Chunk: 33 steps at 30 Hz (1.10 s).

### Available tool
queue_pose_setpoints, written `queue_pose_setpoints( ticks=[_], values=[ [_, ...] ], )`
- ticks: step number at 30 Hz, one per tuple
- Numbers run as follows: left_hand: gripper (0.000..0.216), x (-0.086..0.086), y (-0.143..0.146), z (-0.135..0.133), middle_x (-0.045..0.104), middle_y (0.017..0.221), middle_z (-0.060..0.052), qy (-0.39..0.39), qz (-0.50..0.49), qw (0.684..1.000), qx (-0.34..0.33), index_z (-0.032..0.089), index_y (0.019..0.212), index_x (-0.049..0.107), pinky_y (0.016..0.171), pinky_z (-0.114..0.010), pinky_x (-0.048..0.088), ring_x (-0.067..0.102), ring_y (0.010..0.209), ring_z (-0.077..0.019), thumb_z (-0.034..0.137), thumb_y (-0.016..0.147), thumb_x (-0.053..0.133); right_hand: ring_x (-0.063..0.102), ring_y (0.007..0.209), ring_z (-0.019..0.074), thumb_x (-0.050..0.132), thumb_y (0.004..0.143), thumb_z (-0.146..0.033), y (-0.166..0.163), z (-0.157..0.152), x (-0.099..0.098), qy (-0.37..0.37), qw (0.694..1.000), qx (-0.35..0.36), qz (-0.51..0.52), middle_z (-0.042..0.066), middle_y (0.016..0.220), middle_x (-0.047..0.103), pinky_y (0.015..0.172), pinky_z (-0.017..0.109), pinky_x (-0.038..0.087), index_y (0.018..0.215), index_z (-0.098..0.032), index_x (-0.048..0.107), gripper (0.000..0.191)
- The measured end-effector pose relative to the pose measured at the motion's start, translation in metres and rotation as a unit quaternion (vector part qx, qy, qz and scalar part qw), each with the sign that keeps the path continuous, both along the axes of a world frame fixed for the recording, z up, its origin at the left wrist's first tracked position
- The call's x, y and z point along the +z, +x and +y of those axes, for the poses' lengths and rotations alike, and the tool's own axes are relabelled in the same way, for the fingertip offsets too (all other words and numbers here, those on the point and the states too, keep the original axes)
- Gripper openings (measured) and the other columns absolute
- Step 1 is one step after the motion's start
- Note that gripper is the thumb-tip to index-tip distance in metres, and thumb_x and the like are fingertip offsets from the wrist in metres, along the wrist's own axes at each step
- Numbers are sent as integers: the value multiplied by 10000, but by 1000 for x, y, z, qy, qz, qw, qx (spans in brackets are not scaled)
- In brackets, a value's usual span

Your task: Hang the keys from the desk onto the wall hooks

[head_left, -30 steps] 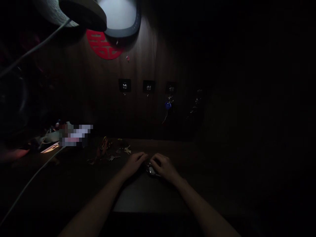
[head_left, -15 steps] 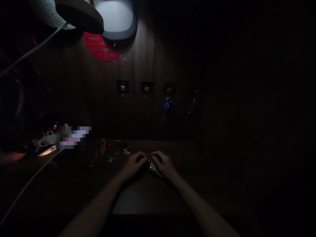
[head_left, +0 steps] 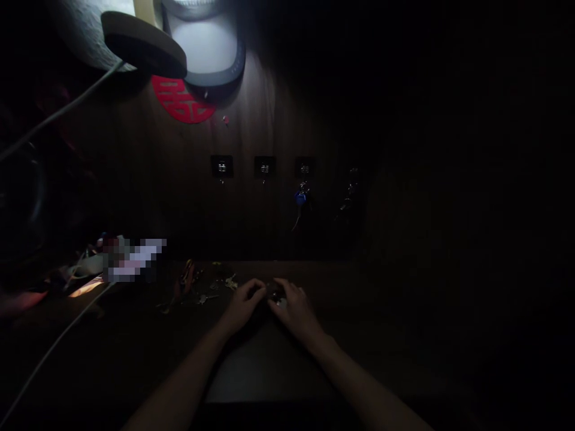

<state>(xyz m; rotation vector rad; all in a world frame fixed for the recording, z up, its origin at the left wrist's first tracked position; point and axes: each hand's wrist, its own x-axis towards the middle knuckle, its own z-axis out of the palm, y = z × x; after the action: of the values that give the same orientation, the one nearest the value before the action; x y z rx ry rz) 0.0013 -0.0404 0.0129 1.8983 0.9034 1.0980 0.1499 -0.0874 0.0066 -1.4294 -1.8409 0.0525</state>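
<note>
My right hand (head_left: 294, 308) is closed around a small bunch of keys (head_left: 281, 301); a bit of shiny metal shows between thumb and fingers, the rest is covered. Close beside it on the left, my left hand (head_left: 245, 304) has thumb and forefinger pinched together. Whatever is in that pinch is too dark to make out. Both hands are low over the dark wooden desk (head_left: 265, 380). Loose keys (head_left: 231, 281) lie just beyond my left hand, and another key (head_left: 203, 299) lies farther left.
Several hooks on black plates line the back panel, one (head_left: 221, 167) at left. A blue-tagged key set (head_left: 300, 197) hangs there. Orange-handled pliers (head_left: 185, 278) lie left of my hands. A white cable (head_left: 58, 332) crosses the desk's left side. A lamp (head_left: 144, 45) hangs above.
My right hand has turned and closed further over the keys, so the part that stuck out toward the lower right is now hidden. The whole view has shifted slightly, with the scene sitting lower.
</note>
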Motion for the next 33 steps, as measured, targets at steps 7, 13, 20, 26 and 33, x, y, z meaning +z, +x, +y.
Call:
queue_pose_setpoints(
  ticks=[7, 13, 20, 26, 33],
  values=[
    [223, 2, 1, 0, 604, 755, 2, -7, -11, 1000, -11, 180, 752, 571, 737, -252, 429, 540, 763, -155, 386, 766, 486, 621, 869, 191, 561, 769, -181, 2, -4, 6, -1, 999, 18, 46, 52, 966, 657, 781, 343, 467, 1034, -220, 519, 271],
    [286, -1, 1, 3, 627, 795, -14, -5, -3, 1000, 7, 180, 792, 598, 773, -268, 422, 550, 805, -173, 426, 792, 455, 620, 917, 197, 568, 759, -208, 10, 1, 3, 46, 992, 13, 116, 60, 1014, 658, 820, 348, 475, 1083, -222, 541, 325],
    [348, -5, 2, 5, 631, 798, -20, -27, 42, 999, 5, 177, 791, 606, 765, -272, 418, 553, 783, -175, 475, 790, 427, 638, 880, 203, 627, 696, -326, 38, 15, 21, 78, 947, -67, 304, 48, 909, 684, 786, 341, 499, 1002, -207, 581, 331],
    [359, -7, 2, 6, 629, 783, -20, -31, 56, 998, -18, 180, 760, 592, 742, -267, 420, 553, 780, -179, 496, 790, 425, 642, 818, 196, 653, 646, -364, 84, 35, 58, 147, 906, -82, 389, 64, 843, 678, 703, 311, 506, 956, -170, 577, 373],
    [363, -12, 2, 10, 610, 754, -17, -37, 63, 997, -28, 180, 747, 575, 710, -258, 409, 542, 772, -178, 504, 790, 415, 581, 606, 144, 655, 578, -358, 148, 63, 118, 214, 878, -181, 387, 3, 667, 614, 579, 269, 450, 856, -152, 569, 357]
  ],
)
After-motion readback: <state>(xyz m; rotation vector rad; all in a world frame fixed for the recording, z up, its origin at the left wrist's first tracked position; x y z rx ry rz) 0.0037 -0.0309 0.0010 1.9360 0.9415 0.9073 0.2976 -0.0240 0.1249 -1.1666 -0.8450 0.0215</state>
